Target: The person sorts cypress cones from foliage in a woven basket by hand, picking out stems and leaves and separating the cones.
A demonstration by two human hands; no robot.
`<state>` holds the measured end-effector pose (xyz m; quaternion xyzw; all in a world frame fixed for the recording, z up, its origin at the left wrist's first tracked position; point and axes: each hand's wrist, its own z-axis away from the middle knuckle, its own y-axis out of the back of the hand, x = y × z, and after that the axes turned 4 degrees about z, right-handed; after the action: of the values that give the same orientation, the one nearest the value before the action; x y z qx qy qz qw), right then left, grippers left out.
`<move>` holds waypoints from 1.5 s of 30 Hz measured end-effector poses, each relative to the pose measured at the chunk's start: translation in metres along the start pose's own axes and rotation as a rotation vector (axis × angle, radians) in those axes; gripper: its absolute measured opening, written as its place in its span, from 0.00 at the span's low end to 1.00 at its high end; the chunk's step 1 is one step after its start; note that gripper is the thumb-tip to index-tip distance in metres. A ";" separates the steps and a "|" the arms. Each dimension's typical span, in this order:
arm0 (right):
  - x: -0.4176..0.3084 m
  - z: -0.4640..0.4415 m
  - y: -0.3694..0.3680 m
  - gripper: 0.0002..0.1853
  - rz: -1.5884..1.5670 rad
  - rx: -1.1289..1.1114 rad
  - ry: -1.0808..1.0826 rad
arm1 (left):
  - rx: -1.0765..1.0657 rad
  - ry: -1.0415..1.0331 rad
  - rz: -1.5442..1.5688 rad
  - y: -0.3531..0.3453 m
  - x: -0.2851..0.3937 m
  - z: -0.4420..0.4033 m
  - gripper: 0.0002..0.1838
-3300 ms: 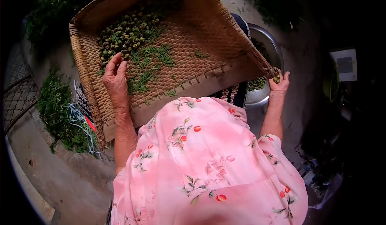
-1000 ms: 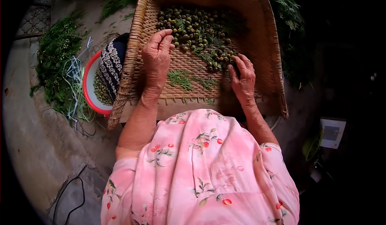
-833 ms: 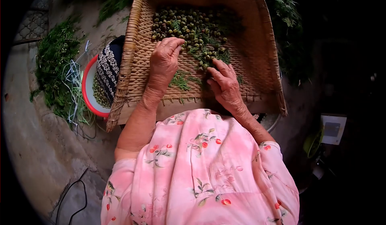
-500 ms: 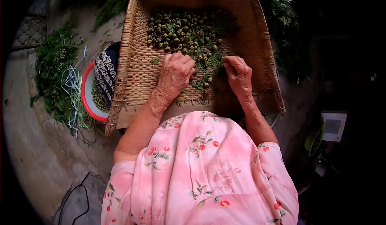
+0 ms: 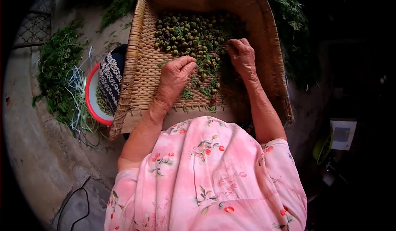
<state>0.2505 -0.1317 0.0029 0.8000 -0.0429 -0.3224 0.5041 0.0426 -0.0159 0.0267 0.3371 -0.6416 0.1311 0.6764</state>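
A woven wicker winnowing basket lies across my lap. Toward its back sits a heap of small green-brown round cones. Feathery green sprigs and a few loose cones trail down from the heap to the front. My left hand is over the left-middle of the weave, thumb and fingers pinched together beside the sprigs. At the heap's right edge my right hand also has its fingertips pinched. Whatever either pinch holds is too small or hidden to make out.
Left of the basket stands a red-rimmed basin with small green bits, partly behind a dark patterned cloth. Tangled pale strings and piled greenery lie beyond. More greenery is at right, with a white panel-like object farther off.
My right hand has moved up and slightly left to the heap's edge. My left hand has turned and shifted a little down and left, drawing away from the sprigs.
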 end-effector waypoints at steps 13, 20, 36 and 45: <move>-0.026 0.016 0.006 0.08 -0.047 0.061 -0.041 | 0.028 0.604 0.989 0.001 -0.014 -0.008 0.15; -0.066 0.011 0.015 0.08 -0.619 -0.219 -0.058 | 0.031 0.678 1.102 0.002 -0.004 -0.009 0.19; -0.019 -0.006 -0.018 0.10 -0.019 -0.034 0.104 | 0.068 0.657 1.091 0.002 -0.015 -0.011 0.15; -0.028 -0.024 -0.026 0.13 -0.009 -0.042 0.007 | 0.083 0.669 1.086 0.001 -0.016 -0.011 0.15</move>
<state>0.2347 -0.0891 0.0012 0.7905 -0.0309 -0.3227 0.5196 0.0486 -0.0038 0.0126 -0.0693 -0.4697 0.5783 0.6634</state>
